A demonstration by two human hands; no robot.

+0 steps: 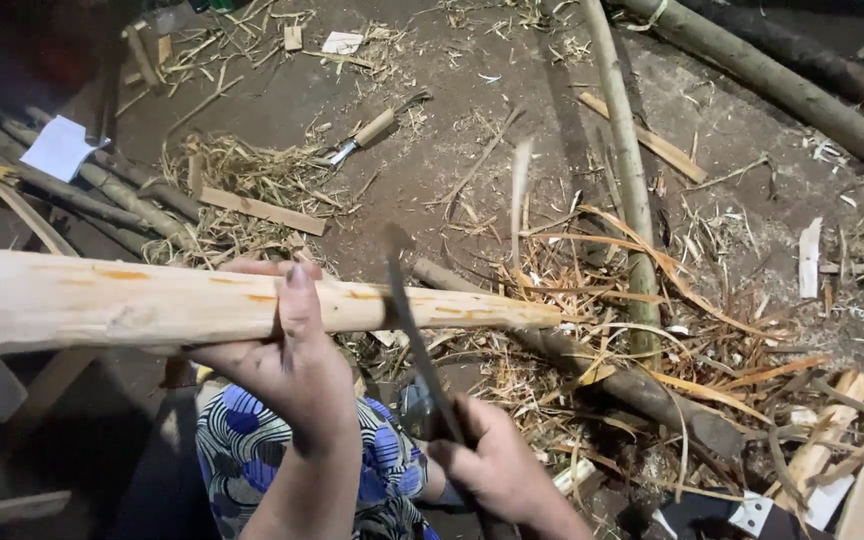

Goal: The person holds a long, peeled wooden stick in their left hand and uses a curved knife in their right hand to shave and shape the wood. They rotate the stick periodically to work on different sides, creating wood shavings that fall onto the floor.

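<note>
A dirt floor (472, 90) littered with wood shavings and bark strips is filling the scene, with dark unpeeled branches (782, 75) lying at the far right. A thick, pale peeled pole (152, 305) is lying level across the near left, its narrowed end pointing right over the shavings. The left hand (287, 350) is gripping this pole from the near side, fingers curled around it and the thumb lying up across its face. The right hand (497, 465), near and lower right, is closing tightly around the handle of a long dark blade (414, 335), whose edge is resting against the pole just right of the left hand. A small wooden-handled tool (362, 138) is lying far off on the floor, beside a white paper scrap (60, 147).
</note>
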